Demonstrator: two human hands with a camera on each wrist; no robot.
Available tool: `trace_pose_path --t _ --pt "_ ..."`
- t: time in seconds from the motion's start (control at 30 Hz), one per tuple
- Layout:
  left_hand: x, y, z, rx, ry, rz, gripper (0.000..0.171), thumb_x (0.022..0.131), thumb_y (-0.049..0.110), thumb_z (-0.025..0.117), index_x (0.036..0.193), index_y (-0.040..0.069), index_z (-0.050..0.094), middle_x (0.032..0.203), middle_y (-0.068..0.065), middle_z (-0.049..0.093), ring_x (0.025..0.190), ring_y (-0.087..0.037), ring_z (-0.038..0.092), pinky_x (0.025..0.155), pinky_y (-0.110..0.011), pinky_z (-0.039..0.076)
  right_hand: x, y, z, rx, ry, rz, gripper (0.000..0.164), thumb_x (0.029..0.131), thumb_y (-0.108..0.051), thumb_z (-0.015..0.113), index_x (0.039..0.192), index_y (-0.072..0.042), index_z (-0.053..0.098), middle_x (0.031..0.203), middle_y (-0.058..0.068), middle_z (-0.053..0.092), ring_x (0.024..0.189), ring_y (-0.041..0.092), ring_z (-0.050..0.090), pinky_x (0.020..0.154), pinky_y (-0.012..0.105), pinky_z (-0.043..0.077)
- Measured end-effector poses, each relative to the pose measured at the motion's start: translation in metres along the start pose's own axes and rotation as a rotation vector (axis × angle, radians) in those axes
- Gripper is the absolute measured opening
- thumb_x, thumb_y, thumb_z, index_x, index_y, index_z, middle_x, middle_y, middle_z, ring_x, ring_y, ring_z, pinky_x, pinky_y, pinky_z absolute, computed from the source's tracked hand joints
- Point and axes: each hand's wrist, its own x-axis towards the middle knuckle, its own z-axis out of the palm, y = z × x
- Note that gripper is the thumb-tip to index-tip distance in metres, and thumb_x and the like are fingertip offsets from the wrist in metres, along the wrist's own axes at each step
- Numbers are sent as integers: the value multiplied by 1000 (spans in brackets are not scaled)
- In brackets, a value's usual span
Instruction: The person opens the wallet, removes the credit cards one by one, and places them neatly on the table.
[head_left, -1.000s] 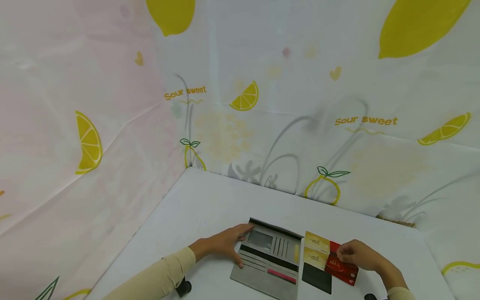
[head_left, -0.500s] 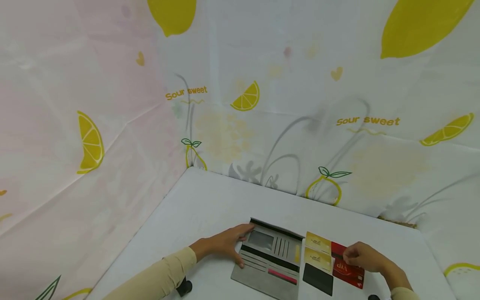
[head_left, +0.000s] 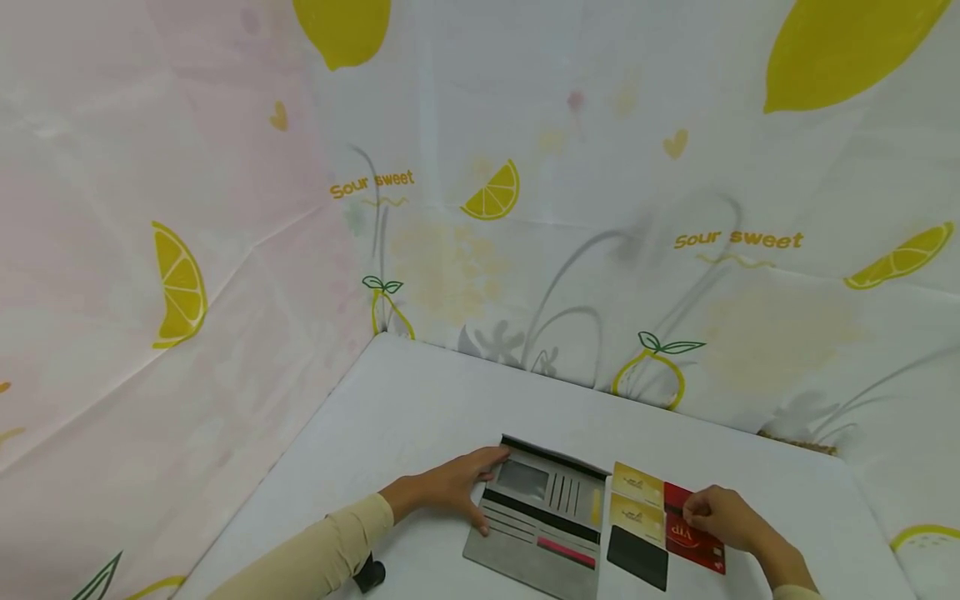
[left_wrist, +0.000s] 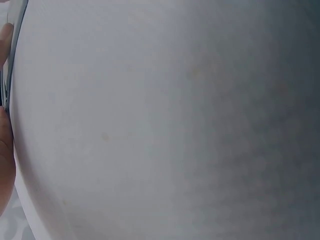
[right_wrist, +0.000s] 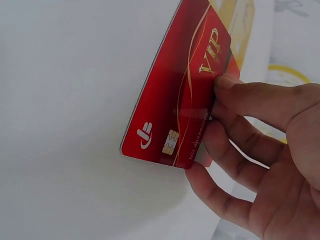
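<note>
A grey wallet point(head_left: 517, 558) with card slots and a clear window lies spread out on the white table. Fingers and thumb of my left hand point(head_left: 448, 485) are spread and rest on its left edge. To the right of the wallet, my right hand point(head_left: 723, 515) pinches a red VIP card point(head_left: 693, 547) by its far edge. In the right wrist view that card point(right_wrist: 165, 95) is tilted, its chip and gold lettering showing. Beside it lie two gold cards point(head_left: 637, 486) and a black card point(head_left: 637, 557). Another red card point(head_left: 677, 497) shows partly behind the VIP card.
Lemon-printed sheets point(head_left: 480, 275) hang behind and to the left of the white table point(head_left: 420, 392). A small black object point(head_left: 370, 575) sits by the left sleeve. Mostly pale table surface point(left_wrist: 150, 125) fills the left wrist view.
The VIP card and my right hand have shifted slightly to the right, away from the gold and black cards. My left hand and the wallet have stayed in place.
</note>
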Motion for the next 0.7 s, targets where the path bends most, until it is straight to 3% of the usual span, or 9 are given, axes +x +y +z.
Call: trace_pose_path --t 0.33,0.53,0.7 --pt "0 0 -1 11 6 -9 121 66 30 91 155 3 13 159 -12 19 138 -19 37 109 -23 37 -5 -4 5 -53 82 10 7 86 -7 72 83 -11 68 79 -4 62 75 16 52 73 39 52" --pt "0 0 0 14 8 -1 122 66 29 91 155 3 13 159 -12 19 140 -21 33 109 -22 37 -6 -9 9 -66 115 17 8 84 -7 75 82 -12 69 80 -4 63 77 16 54 78 45 54" --pt "0 3 -1 37 7 -11 121 66 30 91 155 3 14 159 -13 19 139 -21 35 109 -22 37 -5 -18 11 -41 155 -24 5 83 -11 76 85 -12 71 86 -3 65 80 15 56 78 44 55"
